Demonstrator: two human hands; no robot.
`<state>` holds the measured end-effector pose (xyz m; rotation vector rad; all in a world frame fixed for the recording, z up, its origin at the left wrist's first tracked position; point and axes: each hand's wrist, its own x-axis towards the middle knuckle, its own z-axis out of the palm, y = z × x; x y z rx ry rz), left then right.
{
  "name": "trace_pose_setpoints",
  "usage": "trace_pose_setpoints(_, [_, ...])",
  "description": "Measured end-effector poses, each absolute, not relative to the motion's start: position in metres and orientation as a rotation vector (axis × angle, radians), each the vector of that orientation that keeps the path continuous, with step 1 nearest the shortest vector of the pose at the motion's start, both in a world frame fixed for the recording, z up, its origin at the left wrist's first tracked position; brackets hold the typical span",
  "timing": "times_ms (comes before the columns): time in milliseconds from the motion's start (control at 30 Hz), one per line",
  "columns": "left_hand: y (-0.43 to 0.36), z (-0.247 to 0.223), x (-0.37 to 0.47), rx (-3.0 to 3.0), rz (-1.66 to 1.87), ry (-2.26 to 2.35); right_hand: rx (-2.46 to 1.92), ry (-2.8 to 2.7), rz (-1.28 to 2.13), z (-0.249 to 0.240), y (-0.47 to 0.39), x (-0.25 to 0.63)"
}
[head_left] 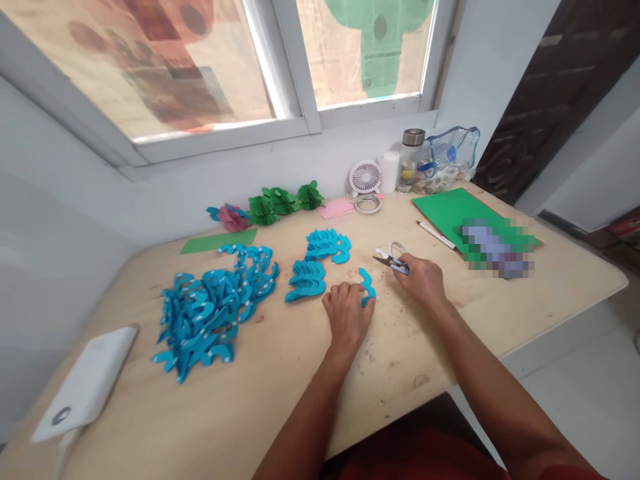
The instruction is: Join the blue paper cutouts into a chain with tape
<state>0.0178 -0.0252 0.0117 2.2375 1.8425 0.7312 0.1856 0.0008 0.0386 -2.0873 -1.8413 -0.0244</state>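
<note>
My left hand [347,315] rests on the table with its fingers bent. A wavy blue paper strip [367,283] lies between its thumb and index finger. To the right, my right hand [424,281] is closed around a pair of scissors [393,261], whose dark blades point left, toward the strip but apart from it. Just left of the left hand sits a bunch of folded blue paper pieces [306,280], and a second blue bunch [328,244] lies behind it. Farther left spreads a big heap of curved blue paper pieces [205,307] with white spots.
A white power bank [87,380] with a cable lies at the table's left. Along the wall stand green paper flowers [280,203], a small fan [365,177], a tape roll [368,204] and a glass bottle [410,163]. Green sheets [445,207] and a white pen [436,235] lie right.
</note>
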Motion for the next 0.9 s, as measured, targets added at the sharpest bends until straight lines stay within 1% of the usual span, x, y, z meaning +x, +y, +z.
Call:
trace_pose_setpoints(300, [-0.029,0.013,0.016,2.192,0.725,1.828,-2.015,-1.877,-0.032,0.033,-0.001,0.182])
trace_pose_setpoints(633, [-0.03,0.011,0.015,2.199,0.741,1.796,-1.699,-1.779,0.3,0.027,0.0,0.176])
trace_pose_setpoints(800, [-0.024,0.014,0.015,2.139,0.775,1.84,-1.672,-1.726,0.433,0.027,0.001,0.175])
trace_pose_setpoints(900, [-0.017,0.019,0.018,2.142,0.693,1.876,-1.672,-1.682,0.457,0.025,0.003,0.176])
